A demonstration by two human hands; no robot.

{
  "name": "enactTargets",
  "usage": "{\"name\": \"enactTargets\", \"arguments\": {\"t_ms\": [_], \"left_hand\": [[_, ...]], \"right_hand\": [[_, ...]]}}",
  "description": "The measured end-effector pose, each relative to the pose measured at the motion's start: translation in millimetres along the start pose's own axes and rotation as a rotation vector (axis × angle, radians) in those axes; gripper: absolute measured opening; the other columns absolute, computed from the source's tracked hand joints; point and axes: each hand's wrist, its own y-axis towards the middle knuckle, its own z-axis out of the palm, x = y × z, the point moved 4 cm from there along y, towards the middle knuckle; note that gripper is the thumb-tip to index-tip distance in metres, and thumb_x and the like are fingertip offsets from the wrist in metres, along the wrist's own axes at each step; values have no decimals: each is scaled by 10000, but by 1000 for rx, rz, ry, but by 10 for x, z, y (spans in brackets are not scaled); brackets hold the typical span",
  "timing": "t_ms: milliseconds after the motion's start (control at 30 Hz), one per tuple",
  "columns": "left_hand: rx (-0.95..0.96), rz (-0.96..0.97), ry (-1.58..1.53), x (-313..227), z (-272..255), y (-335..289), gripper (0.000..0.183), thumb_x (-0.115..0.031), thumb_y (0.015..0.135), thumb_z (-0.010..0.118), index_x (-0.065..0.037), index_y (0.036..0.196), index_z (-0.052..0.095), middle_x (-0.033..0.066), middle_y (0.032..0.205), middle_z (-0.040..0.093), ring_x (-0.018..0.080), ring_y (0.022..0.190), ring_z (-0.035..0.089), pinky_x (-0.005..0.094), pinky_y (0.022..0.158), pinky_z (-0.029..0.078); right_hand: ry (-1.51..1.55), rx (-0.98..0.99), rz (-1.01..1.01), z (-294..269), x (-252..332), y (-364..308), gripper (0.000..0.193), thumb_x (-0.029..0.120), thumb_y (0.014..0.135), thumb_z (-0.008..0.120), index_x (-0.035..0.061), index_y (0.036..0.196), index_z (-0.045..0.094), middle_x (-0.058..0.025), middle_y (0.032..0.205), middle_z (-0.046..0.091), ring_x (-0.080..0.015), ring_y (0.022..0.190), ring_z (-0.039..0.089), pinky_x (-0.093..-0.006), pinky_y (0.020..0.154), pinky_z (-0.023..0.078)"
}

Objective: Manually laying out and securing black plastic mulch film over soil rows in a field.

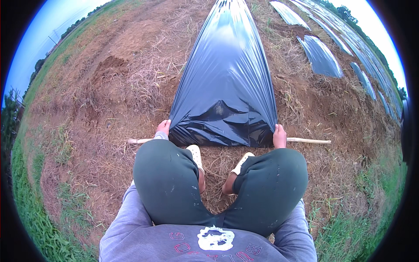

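The long, shiny black plastic sheet lies on the brown, strawy ground, already spread and pulled tight. The left hand and right hand pinch its near corners. Its wrinkled near edge has no dirt on top yet.

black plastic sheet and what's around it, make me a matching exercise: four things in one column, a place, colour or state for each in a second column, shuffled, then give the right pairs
Things
1. black plastic sheet
2. left shoe
3. left hand
4. right hand

Places, colours and states
A. at the sheet's near right edge
B. pale yellow
C. shiny, creased, narrowing away from the person
D. at the sheet's near left edge

Right pairs
1-C, 2-B, 3-D, 4-A
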Motion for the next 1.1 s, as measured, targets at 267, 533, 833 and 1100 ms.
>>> {"name": "enactTargets", "arguments": {"t_ms": [267, 533, 833, 1100], "left_hand": [[3, 24, -44, -103, -14, -44, 406, -420, 950, 521, -26, 957, 619, 105, 802, 626, 183, 759, 561, 338, 754, 448], [-9, -11, -24, -189, -33, -101, 402, -417, 954, 523, -29, 929, 624, 79, 761, 612, 159, 725, 536, 331, 732, 444], [-17, -20, -3, -119, -18, -62, 387, -408, 949, 541, -33, 931, 634, 60, 758, 607, 138, 727, 524, 313, 729, 441], [-14, 13, -88, -122, 3, -57, 386, -408, 949, 541, -32, 924, 628, 50, 747, 599, 134, 723, 511, 310, 726, 435]], "right_hand": [[2, -7, 3, -8, 26, -7, 329, 291, 998, 424, -2, 885, 524, -286, 832, 574, -494, 850, 538, -536, 692, 403], [-20, -8, 14, 3, 9, -7, 319, 296, 995, 430, 11, 899, 536, -282, 848, 586, -493, 857, 541, -541, 698, 408], [-22, -17, 14, 35, -23, 1, 315, 298, 996, 426, 18, 912, 544, -275, 848, 592, -491, 858, 544, -545, 697, 407], [-37, -23, -9, 40, -24, 5, 318, 302, 997, 422, 20, 904, 539, -270, 846, 594, -486, 847, 550, -542, 691, 408]]}}
